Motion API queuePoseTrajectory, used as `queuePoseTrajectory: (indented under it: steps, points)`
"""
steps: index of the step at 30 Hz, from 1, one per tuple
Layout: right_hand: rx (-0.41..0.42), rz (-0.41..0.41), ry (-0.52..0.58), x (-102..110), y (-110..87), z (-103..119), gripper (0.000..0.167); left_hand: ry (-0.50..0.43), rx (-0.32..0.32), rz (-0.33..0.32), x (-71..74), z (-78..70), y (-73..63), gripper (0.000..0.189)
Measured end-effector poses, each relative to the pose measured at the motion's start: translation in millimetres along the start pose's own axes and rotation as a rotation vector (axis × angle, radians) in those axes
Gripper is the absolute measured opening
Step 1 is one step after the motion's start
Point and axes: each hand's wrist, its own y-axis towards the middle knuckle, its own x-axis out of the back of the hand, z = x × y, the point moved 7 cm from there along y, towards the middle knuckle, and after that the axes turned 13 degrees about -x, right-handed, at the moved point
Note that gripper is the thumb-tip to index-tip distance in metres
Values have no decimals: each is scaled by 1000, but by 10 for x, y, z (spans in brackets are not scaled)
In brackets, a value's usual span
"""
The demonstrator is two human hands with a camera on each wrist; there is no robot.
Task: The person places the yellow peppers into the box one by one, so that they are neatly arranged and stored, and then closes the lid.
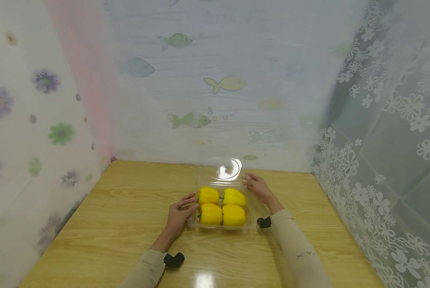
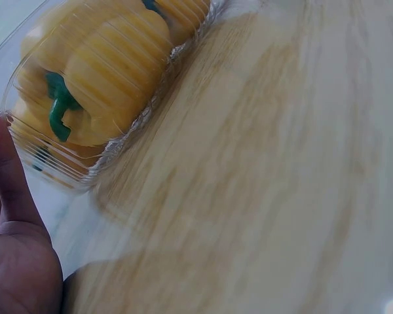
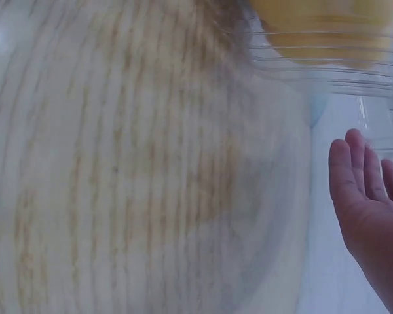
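Several yellow bell peppers (image 1: 233, 216) sit in two rows inside a clear plastic clamshell box (image 1: 249, 218). Its transparent lid (image 1: 215, 171) stands raised at the back, catching a bright reflection. My left hand (image 1: 179, 213) is at the box's left side, fingers loosely extended; in the left wrist view a fingertip meets the ribbed plastic wall (image 2: 56, 170), beside a pepper (image 2: 118, 72) with a green stem. Beyond the box's right side, my right hand (image 1: 259, 189) has its fingers extended by the right edge of the lid. The right wrist view shows those fingers nearly straight, with nothing gripped.
The box rests on a wooden table (image 1: 128, 208). Behind the table hangs a sheet with printed fish (image 1: 225, 84); flowered curtains (image 1: 60, 134) flank both sides. A black wrist mount (image 1: 174, 260) juts from the left sleeve, another (image 1: 263, 222) from the right.
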Motion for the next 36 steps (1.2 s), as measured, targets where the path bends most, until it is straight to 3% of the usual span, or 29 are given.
queuePoseTrajectory:
  steps: [9,16,36]
  points:
    - [25,6,85,53,-20,99,53,24,-3,1,-4,-7,9,37]
    - [67,-41,120,57,-9,145,52,48,6,-2,22,-11,3,33]
    - [173,-42,178,29,-130,154,48,9,6,14,13,-23,10,37]
